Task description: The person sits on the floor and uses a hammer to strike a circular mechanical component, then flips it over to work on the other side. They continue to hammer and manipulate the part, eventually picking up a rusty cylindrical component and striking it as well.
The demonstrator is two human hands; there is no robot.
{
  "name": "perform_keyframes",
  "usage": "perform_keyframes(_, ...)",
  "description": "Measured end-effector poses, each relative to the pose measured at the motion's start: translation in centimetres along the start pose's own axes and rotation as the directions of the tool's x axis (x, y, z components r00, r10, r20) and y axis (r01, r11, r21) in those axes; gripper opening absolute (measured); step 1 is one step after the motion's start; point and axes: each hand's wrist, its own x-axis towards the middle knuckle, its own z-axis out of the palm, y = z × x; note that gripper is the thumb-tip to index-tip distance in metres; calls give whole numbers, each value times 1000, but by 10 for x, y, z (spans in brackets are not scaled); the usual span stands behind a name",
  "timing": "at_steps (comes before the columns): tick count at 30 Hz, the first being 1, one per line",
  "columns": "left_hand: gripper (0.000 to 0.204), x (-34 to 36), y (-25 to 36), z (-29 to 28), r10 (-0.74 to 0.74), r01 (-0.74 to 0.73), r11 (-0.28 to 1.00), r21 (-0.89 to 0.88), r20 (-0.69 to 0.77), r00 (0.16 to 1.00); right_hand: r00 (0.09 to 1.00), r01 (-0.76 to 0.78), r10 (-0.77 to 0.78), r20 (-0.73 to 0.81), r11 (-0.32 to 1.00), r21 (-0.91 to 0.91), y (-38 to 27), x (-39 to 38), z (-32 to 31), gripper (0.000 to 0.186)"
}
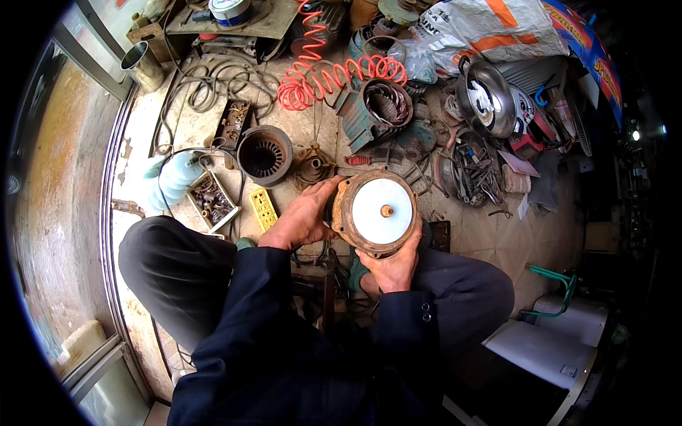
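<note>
Between my two hands is a rusty round motor end cover with a pale bluish-white disc on its face and a small brown shaft stub at the disc's centre. My left hand grips its left edge, the fingers reaching round behind the rim. From below right, my right hand holds the lower rim, thumb on the front and the other fingers hidden behind. The part is lifted above the floor between my knees. Just beyond it lies a rusty cone-shaped part.
A dark ring-shaped stator, a yellow power strip and a box of small metal parts lie to the left. A green motor housing and coiled red air hose lie ahead. At right are a tool heap and metal bowl.
</note>
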Motion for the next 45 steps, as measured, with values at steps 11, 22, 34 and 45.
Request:
perform_keyframes(11,114,3,10,-5,-3,3,999,-49,-6,1000,1000,-15,15,12,1000,-7,3,-2,-1,137)
perform_keyframes(22,107,2,11,-5,36,-37,999,-29,-40,999,1000,11,-11,-3,1000,-7,2,1,-1,133)
perform_keyframes(34,114,-1,16,-3,-9,7,1000,-31,-49,999,998,44,-40,45,995,-91,-3,1,-8,135)
perform_keyframes(45,111,1,13,-5,1,0,998,62,-19,1000,999,-1,-2,-35,998,-65,-3,-1,-4,127)
